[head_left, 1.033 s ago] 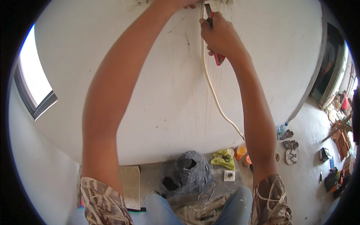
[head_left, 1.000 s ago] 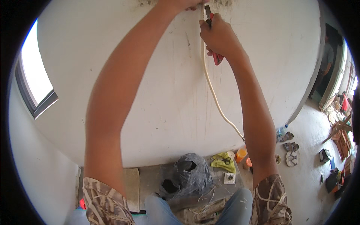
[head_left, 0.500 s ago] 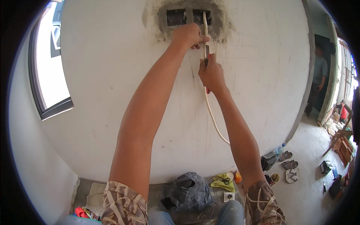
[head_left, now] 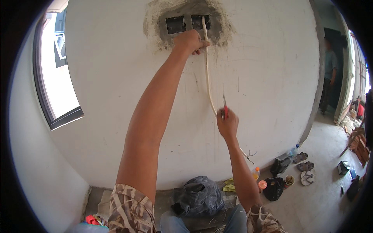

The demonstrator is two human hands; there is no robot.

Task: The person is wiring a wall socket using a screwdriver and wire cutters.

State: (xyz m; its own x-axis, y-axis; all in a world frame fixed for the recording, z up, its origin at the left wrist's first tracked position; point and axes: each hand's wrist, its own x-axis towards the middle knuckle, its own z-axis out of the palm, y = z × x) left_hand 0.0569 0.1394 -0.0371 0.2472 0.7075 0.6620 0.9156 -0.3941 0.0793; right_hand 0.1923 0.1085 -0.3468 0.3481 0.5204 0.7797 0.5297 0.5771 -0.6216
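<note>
A cream-white cable point(head_left: 207, 73) comes out of the right of two dark wall box openings point(head_left: 201, 22) and hangs down the wall. My left hand point(head_left: 190, 42) is closed on it just below the opening, the thumb lying across it. Lower down, my right hand point(head_left: 228, 123) grips a red-handled knife point(head_left: 225, 111), its narrow blade pointing up, right beside the cable. Past my right wrist the cable ends in several thin loose wires point(head_left: 250, 155). The left wall box opening point(head_left: 176, 25) is dark inside.
Below lies a black plastic bag point(head_left: 200, 196) by my knees. To the right stand an orange-capped bottle point(head_left: 255, 173), a black bag point(head_left: 274, 189), a cup point(head_left: 289, 180) and sandals point(head_left: 309, 177). A person point(head_left: 328, 73) stands in the far doorway. A window point(head_left: 58, 77) is at left.
My right hand with the knife has moved down along the cable, away from my left hand. My left hand still holds the cable by the opening. The cable's loose wire end has come into view.
</note>
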